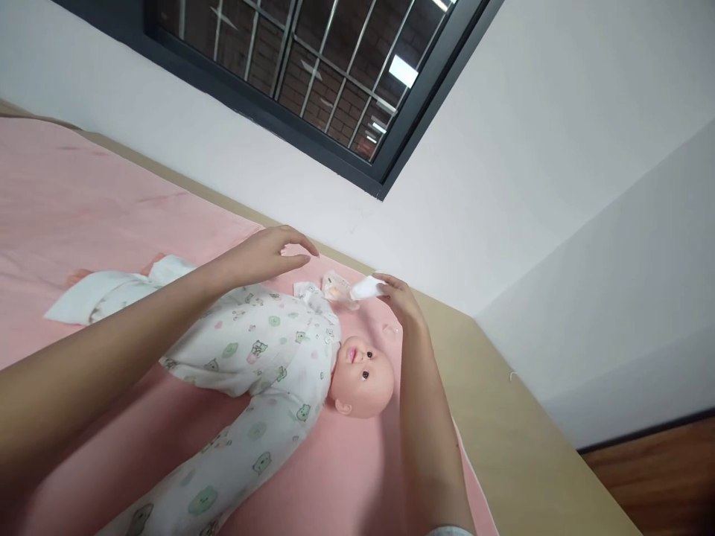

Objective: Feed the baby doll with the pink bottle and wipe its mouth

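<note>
A baby doll (366,380) lies on its back in a white printed top (273,339) and pale trousers (115,290), its head toward the right. Over the doll's far side my left hand (284,251) hovers with thumb and fingers apart, holding nothing. Beyond the doll's head, my right hand (399,298) pinches a small white piece (367,287) that looks like a tissue or wipe. Touching or right beside that piece is a crumpled clear plastic bag (337,289), its contents hard to make out.
A pink cloth (313,476) lies under the doll on a wooden surface (480,387). A small clear round item (389,330) sits near my right wrist. White walls (536,149) and a dark-framed barred window (335,67) stand behind. A thin white bit (512,377) lies at the right edge.
</note>
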Available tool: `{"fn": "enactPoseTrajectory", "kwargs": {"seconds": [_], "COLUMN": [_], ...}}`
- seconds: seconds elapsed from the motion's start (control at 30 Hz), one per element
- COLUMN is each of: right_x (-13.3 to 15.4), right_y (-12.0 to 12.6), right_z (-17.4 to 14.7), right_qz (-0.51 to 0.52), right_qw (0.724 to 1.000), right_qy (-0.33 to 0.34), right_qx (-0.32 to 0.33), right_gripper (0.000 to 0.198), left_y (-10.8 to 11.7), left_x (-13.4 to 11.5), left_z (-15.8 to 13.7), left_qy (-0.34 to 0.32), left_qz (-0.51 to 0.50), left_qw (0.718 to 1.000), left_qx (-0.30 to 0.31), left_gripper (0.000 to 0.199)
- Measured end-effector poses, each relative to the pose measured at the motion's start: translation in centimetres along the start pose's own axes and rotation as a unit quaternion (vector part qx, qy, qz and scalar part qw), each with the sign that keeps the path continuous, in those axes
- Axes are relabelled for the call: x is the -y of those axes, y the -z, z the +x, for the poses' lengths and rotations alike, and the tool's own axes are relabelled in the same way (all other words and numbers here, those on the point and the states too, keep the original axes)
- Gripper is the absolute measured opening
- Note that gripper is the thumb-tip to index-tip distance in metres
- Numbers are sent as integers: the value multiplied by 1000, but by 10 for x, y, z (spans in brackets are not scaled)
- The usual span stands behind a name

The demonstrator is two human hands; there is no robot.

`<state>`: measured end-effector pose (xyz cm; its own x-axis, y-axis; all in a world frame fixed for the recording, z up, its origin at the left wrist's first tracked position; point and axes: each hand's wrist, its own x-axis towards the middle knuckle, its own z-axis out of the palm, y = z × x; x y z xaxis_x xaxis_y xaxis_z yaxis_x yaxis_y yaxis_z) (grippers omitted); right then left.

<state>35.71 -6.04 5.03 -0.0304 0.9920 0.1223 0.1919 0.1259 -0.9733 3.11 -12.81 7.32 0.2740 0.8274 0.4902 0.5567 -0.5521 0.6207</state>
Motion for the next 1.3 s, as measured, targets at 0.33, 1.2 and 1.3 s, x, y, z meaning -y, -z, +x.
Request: {"fn": "enactPoseTrajectory", "kwargs": {"seconds": [0.33, 1.2, 1.3], "right_x": [-12, -40, -45], "right_y": [-16, 14, 13], "right_z": [41, 0, -10], "right_qz": [94, 11, 37], "right_qw": [988, 991, 992], "right_qy": [-101, -129, -118], "right_qx": [72, -25, -23], "right_gripper": [25, 15, 19], "left_y": [6, 7, 4], "left_x": [-3, -11, -1], "left_z": [-1, -2, 0], "left_qy": [7, 25, 42], "left_qz": [6, 67, 113], "left_qw": [1000, 996, 989], "left_qx": [1, 59, 87], "left_gripper": [34, 36, 33]}}
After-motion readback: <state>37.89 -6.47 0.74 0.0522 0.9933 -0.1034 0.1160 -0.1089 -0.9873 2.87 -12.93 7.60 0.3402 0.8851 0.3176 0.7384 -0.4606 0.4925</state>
